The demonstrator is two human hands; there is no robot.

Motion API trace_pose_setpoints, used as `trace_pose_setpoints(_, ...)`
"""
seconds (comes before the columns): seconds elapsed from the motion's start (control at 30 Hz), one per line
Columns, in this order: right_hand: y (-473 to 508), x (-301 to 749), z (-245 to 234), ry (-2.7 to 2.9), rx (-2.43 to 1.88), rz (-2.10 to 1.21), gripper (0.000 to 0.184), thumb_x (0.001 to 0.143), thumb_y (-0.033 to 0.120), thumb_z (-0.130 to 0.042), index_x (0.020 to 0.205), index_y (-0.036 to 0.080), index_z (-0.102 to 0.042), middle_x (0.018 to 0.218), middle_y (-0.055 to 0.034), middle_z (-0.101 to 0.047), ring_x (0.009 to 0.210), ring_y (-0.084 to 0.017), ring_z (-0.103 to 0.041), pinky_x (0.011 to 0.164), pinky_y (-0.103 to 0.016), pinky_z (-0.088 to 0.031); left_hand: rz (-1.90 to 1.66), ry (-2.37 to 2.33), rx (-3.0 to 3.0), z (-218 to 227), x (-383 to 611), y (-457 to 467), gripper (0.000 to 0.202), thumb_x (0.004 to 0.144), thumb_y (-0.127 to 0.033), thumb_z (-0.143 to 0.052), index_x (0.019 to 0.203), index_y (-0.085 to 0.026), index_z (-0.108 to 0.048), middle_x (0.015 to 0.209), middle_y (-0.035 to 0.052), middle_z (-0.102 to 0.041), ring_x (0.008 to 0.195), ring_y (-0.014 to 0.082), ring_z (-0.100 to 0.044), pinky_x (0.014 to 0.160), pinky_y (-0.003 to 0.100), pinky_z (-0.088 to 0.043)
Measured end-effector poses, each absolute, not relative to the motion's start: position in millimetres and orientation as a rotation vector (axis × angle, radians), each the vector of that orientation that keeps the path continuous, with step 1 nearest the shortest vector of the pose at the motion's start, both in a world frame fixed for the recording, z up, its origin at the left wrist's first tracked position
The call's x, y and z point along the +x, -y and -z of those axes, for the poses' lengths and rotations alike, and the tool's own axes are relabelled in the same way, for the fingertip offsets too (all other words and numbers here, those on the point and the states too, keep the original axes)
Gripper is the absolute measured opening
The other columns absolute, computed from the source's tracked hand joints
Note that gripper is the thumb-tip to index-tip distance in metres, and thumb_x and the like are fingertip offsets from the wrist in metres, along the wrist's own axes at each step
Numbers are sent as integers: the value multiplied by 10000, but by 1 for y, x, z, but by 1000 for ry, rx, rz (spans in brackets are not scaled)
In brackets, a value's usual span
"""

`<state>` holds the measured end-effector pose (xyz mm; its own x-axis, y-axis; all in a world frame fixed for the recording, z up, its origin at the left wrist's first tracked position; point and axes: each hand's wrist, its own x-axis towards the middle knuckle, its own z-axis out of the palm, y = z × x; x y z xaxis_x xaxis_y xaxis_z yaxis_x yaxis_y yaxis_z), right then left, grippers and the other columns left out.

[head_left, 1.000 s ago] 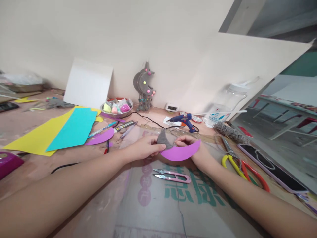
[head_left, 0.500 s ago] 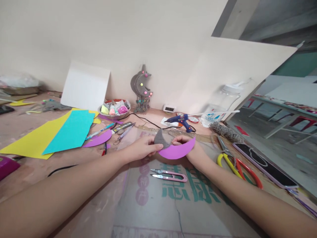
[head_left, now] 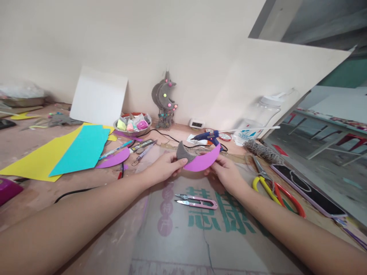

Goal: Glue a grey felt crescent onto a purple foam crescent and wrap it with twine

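My left hand (head_left: 165, 166) pinches a grey yarn-wrapped crescent (head_left: 185, 154) between thumb and fingers. A purple paper crescent (head_left: 203, 160) overlaps its lower right side, and my right hand (head_left: 228, 173) grips that sheet from the right, its fingertips partly hidden behind the paper. Both pieces are held up above the cardboard mat (head_left: 172, 252). Below the hands lie pink thread snips (head_left: 197, 201), blades pointing left.
Behind my hands rests a blue glue gun (head_left: 209, 136). To the right are scissors (head_left: 269, 187), grey yarn (head_left: 262, 151) and a phone (head_left: 308, 189). Yellow foam (head_left: 37, 160) and turquoise foam (head_left: 82, 151) lie left. A moon ornament (head_left: 164, 97) stands against the wall.
The purple paper has moved slightly up and left and tilted more. My right hand has shifted its hold, its fingers now by the paper's lower right edge. My left hand keeps the grey crescent.
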<state>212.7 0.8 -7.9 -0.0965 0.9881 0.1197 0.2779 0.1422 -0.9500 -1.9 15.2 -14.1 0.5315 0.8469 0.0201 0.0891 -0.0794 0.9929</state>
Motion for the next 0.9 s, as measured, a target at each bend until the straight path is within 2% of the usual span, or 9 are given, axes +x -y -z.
trace_pose_setpoints(0.1, -3, 219, 11, 1468, -1108, -1062, 204, 802, 257, -470, 952, 194, -591, 595, 28, -537, 569, -136, -534, 609, -294, -480, -853, -868, 1532, 14, -1, -15, 360, 839, -459, -489, 642, -169, -409, 485, -64, -404, 425, 50, -342, 432, 196, -261)
trace_pose_setpoints(0.17, -4, 221, 11, 1440, -1028, -1077, 222, 851, 343, -444, 953, 203, -584, 663, 11, -548, 573, -135, -523, 579, -299, -489, -866, -876, 1513, 13, 0, -15, 356, 832, -465, -497, 652, -171, -409, 483, -65, -411, 424, 52, -355, 437, 193, -274)
trace_pose_setpoints(0.23, -3, 221, 11, 1455, -1015, -1043, 286, 873, 445, -433, 879, 198, -577, 721, -6, -560, 575, -126, -518, 556, -283, -480, -862, -880, 1492, 13, 0, -14, 355, 829, -473, -497, 660, -175, -404, 478, -70, -407, 416, 52, -350, 431, 190, -270)
trace_pose_setpoints(0.4, 2, 213, 6, 1560, -1150, -961, 285, 787, 467, -595, 799, 194, -515, 638, 25, -558, 494, -89, -505, 511, -232, -432, -847, -875, 1506, 15, 1, -13, 380, 860, -500, -426, 668, -171, -418, 488, -63, -408, 418, 53, -338, 421, 187, -255)
trace_pose_setpoints(0.57, 9, 205, 4, 1636, -1253, -932, 329, 750, 501, -607, 805, 197, -497, 606, 31, -540, 461, -100, -485, 447, -240, -407, -874, -807, 1521, 17, 0, -14, 350, 851, -498, -451, 716, -176, -416, 538, -64, -417, 437, 53, -360, 429, 180, -283)
trace_pose_setpoints(0.67, 13, 204, 5, 1710, -1287, -700, 255, 791, 440, -574, 831, 201, -493, 658, 7, -564, 529, -125, -514, 504, -263, -434, -874, -828, 1518, 14, 0, -13, 328, 838, -500, -478, 772, -183, -428, 517, -78, -396, 417, 56, -346, 407, 181, -261)
trace_pose_setpoints(0.8, 18, 208, 8, 2009, -1178, -246, 59, 815, 248, -546, 856, 210, -529, 750, -20, -593, 669, -146, -545, 630, -275, -447, -885, -876, 1495, 10, 0, -11, 383, 789, -528, -544, 944, -183, -484, 595, -65, -462, 448, 63, -411, 435, 190, -315)
trace_pose_setpoints(0.87, 19, 210, 10, 2172, -1083, -152, 89, 813, 180, -527, 894, 215, -537, 797, -27, -604, 705, -148, -548, 653, -275, -445, -865, -893, 1484, 10, 1, -11, 409, 790, -542, -531, 968, -175, -512, 575, -62, -461, 449, 68, -410, 442, 195, -314)
trace_pose_setpoints(0.9, 20, 211, 10, 2237, -1041, -135, 117, 814, 158, -518, 914, 216, -537, 825, -33, -608, 734, -153, -552, 672, -280, -448, -862, -903, 1475, 11, 1, -12, 403, 799, -549, -511, 919, -165, -529, 542, -61, -448, 442, 69, -399, 440, 197, -304)
